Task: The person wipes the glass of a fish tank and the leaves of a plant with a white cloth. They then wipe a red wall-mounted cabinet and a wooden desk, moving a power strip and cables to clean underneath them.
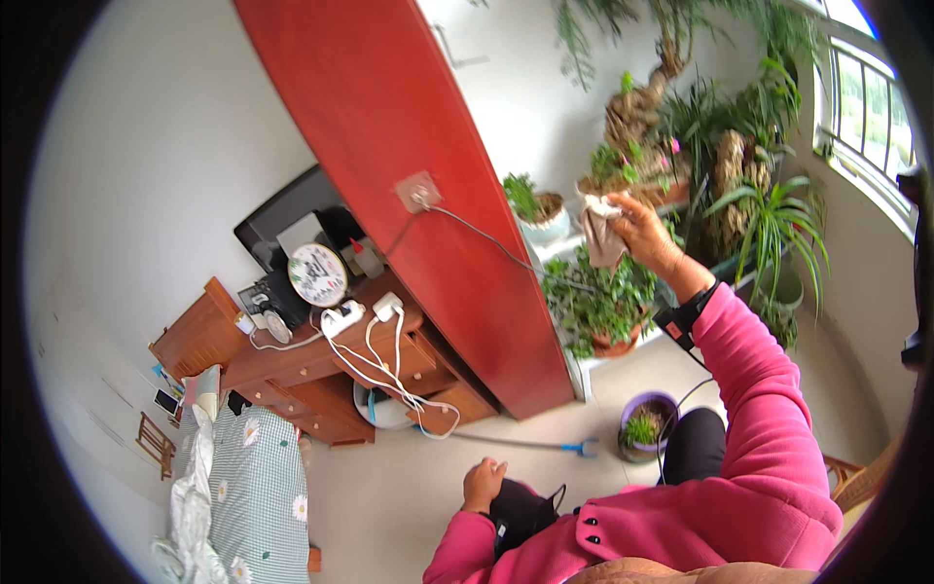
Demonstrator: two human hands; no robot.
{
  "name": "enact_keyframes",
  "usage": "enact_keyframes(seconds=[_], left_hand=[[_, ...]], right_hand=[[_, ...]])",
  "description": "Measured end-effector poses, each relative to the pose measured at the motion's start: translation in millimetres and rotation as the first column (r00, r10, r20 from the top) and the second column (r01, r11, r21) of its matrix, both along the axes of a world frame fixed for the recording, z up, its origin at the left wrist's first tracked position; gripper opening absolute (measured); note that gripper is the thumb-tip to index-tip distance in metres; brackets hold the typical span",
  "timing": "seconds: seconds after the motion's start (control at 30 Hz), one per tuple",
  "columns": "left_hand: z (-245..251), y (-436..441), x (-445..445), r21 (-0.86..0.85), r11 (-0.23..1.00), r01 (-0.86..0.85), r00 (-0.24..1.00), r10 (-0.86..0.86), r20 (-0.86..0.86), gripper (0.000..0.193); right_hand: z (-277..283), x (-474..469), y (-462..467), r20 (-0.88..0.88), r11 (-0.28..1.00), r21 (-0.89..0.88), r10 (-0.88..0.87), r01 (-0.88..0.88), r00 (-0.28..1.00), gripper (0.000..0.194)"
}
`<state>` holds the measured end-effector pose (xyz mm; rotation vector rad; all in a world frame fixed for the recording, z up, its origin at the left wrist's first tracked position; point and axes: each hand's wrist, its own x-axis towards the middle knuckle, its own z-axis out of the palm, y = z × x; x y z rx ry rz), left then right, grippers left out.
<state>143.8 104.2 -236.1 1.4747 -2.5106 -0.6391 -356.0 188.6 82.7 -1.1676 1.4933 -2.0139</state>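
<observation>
My right hand [646, 232] is stretched out over the potted plants, its fingers closed on a crumpled beige cloth [604, 235]. The cloth hangs above a leafy plant in a terracotta pot [616, 342]. To its left is a pale blue pot [547, 225] with a small green plant, on a white stand [581, 376]. Behind the cloth stands a planter with a thick twisted trunk [635, 113]. My left hand [484, 483] is low, near my lap beside a black item, with its fingers partly curled; nothing shows in it.
A red panel [467, 292] with a plugged-in cable [489, 241] stands left of the plants. A purple pot [659, 404] is on the floor near my knee. White cords [398, 379] hang from a wooden desk [273, 365]; a blue-ended pole [511, 440] lies nearby.
</observation>
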Motion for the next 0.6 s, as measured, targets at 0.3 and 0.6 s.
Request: enact_keyframes(seconds=[0.3, 0.6], left_hand=[[-1, -5, -30, 0.087, 0.973, 0.214, 0.976, -0.217, 0.022, 0.041], [-14, -36, -55, 0.356, 0.933, 0.044, 0.993, -0.002, -0.118, 0.041]], right_hand=[[-42, -69, 3, 0.113, 0.902, -0.401, -0.126, 0.161, 0.986, 0.041], [40, -13, -94, -0.431, 0.976, -0.201, -0.168, 0.087, 0.887, 0.041]])
